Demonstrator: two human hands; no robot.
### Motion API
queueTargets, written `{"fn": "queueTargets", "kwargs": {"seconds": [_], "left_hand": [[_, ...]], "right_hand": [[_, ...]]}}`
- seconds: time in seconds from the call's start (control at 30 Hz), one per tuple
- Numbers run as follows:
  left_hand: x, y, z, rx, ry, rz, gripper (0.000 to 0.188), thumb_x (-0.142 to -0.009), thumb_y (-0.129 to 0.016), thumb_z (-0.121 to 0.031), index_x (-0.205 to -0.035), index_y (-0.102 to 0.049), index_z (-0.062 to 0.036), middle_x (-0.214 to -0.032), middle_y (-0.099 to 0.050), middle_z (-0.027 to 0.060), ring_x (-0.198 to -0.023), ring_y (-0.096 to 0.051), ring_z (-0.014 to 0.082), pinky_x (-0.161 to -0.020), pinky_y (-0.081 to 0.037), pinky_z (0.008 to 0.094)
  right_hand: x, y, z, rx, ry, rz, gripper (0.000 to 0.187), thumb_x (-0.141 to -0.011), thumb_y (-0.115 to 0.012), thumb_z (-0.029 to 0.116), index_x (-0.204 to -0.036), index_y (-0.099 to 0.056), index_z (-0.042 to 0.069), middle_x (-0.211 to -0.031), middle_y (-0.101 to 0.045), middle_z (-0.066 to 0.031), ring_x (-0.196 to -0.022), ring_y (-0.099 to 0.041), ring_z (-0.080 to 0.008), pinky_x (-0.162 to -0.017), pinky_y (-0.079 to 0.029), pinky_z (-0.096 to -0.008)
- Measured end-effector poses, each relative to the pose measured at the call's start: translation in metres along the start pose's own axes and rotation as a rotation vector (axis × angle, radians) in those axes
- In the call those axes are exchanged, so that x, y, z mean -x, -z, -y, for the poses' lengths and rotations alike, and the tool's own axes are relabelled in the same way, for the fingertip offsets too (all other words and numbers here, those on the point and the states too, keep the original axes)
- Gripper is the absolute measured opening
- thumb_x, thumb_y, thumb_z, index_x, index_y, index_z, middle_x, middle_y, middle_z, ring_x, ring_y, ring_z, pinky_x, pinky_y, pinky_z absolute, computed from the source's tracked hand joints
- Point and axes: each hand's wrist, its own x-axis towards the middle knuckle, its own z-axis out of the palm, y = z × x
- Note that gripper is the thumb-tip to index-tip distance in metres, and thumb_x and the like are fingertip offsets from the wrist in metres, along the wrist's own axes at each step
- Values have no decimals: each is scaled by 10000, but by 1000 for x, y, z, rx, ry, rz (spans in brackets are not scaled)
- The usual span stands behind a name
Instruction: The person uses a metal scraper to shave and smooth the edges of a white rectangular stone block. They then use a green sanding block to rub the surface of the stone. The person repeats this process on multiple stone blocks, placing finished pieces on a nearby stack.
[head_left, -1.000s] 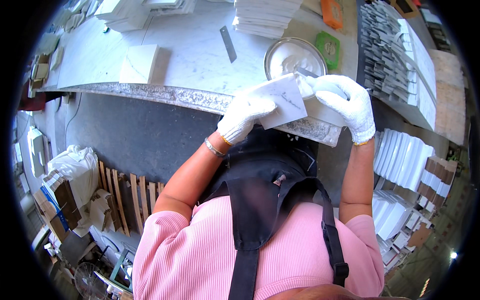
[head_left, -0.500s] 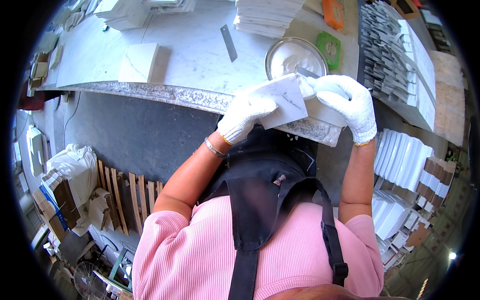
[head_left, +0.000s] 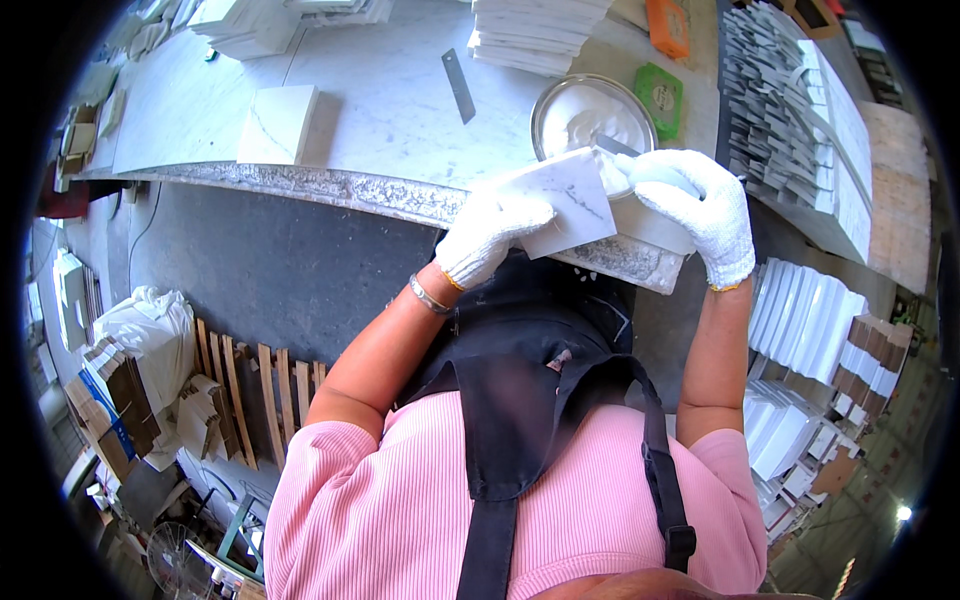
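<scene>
My left hand [head_left: 488, 235], in a white knit glove, is closed on the near left corner of a white marble tile [head_left: 572, 208] with grey veins. The tile hangs tilted over the bench's front edge. My right hand [head_left: 712, 210], gloved alike, is wrapped round the pale handle of a scraper [head_left: 614, 146]; its grey blade reaches towards the tile's far right edge. White paste shows beside that edge. Just beyond stands a round tin [head_left: 537, 112] of white paste, partly hidden by the tile and blade.
On the stone-topped bench [head_left: 390, 110] lie a flat metal strip [head_left: 458, 87], a white tile block [head_left: 277, 125], a tile stack [head_left: 535, 35], a green box [head_left: 657, 100] and an orange box [head_left: 667, 28]. Many thin stone pieces [head_left: 780, 120] stand at the right.
Almost nothing differs. My right hand has shifted very slightly; the left hand and tile stay where they were.
</scene>
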Motion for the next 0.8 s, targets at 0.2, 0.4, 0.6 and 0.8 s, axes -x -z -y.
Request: {"fn": "queueTargets", "kwargs": {"seconds": [0.2, 0.4, 0.6, 0.8], "left_hand": [[-1, 0, 2, 21, -4, -2, 460, -878, -773, -190, -1258, -617, 18, -1061, -683, 55, -938, -632, 127, -794, -540, 288], [0, 0, -1, 6, 14, 8, 460, -882, -769, -193, -1260, -615, 18, -1066, -684, 52, -933, -632, 124, -806, -536, 291], [0, 2, 2, -12, 10, 4, 446, -889, -761, -190, -1256, -617, 17, -1066, -686, 52, -930, -632, 121, -812, -534, 290], [-1, 4, 4, -3, 10, -2, 440, -889, -760, -186, -1252, -619, 20, -1066, -685, 53, -931, -632, 121, -812, -534, 289]], "right_hand": [[0, 0, 1, 14, -2, -1, 288, -832, -777, 187, -1065, -758, 17, -1013, -741, -99, -923, -704, -187, -834, -535, -307], [-1, 0, 5, -5, -15, 1, 291, -811, -784, 157, -1050, -751, -6, -1004, -735, -81, -918, -689, -150, -843, -526, -292], [-1, 1, 2, 7, 9, -1, 281, -837, -777, 193, -1064, -766, 27, -1023, -743, -107, -926, -713, -211, -837, -541, -316], [-2, 2, 3, 9, 5, 12, 281, -833, -777, 191, -1057, -766, 22, -1017, -746, -107, -920, -713, -214, -838, -541, -317]]}}
